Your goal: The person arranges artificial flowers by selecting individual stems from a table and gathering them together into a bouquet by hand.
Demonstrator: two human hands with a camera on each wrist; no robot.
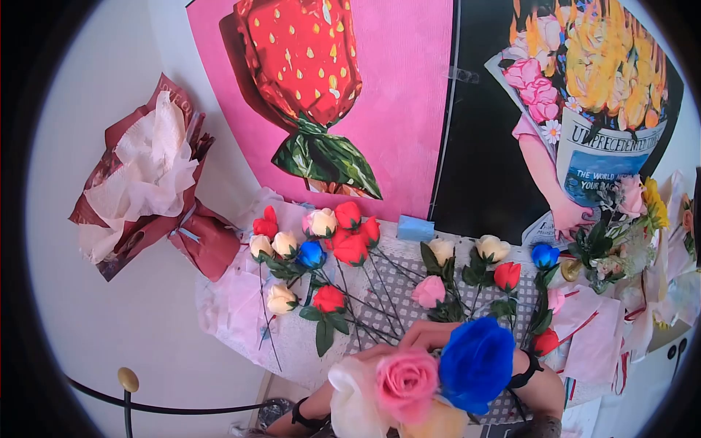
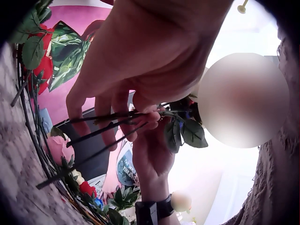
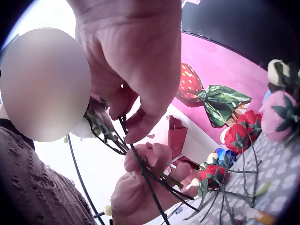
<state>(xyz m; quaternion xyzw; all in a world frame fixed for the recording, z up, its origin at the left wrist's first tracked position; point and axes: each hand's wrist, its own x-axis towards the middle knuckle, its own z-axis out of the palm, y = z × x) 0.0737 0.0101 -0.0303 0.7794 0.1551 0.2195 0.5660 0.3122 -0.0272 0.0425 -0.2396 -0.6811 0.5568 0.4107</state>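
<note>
Close to the head camera, a blue rose (image 1: 476, 363), a pink rose (image 1: 407, 385), a white rose (image 1: 354, 394) and a cream rose (image 1: 438, 420) stand bunched, partly covering both hands. My left hand (image 2: 136, 61) holds the dark stems (image 2: 101, 133) between thumb and fingers, the stem ends sticking out past them. In the right wrist view my right hand (image 3: 136, 61) pinches a stem above the left hand (image 3: 145, 192), whose fingers curl round the crossing stems (image 3: 147, 176). Green leaves (image 2: 192, 133) hang below the blooms.
Red roses (image 1: 350, 248), cream roses (image 1: 281, 298) and a blue rose (image 1: 312, 255) lie on the table with a grey patterned cloth (image 1: 380, 292). A wrapped bouquet (image 1: 212, 241) is at left, a vase arrangement (image 1: 610, 244) at right, pink paper (image 1: 595, 336) below it.
</note>
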